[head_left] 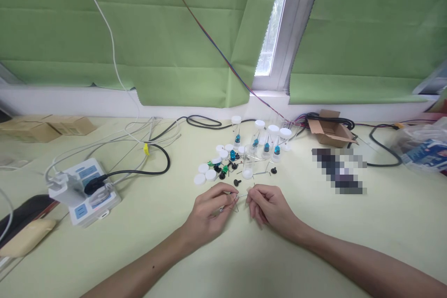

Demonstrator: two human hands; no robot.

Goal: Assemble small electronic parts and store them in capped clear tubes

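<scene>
Two hands [211, 207] hold one rod [242, 195] before four capped tubes [273, 137].

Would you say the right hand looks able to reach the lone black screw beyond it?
Probably yes: only bare tabletop lies between the right hand and the black screw, though that hand looks busy with a thin metal rod.

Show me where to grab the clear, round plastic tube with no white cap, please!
Maybe pinch the uncapped tube around its middle, from the near side: it stands upright, with white-capped clear tubes behind and small green and black parts crowding its left.
</scene>
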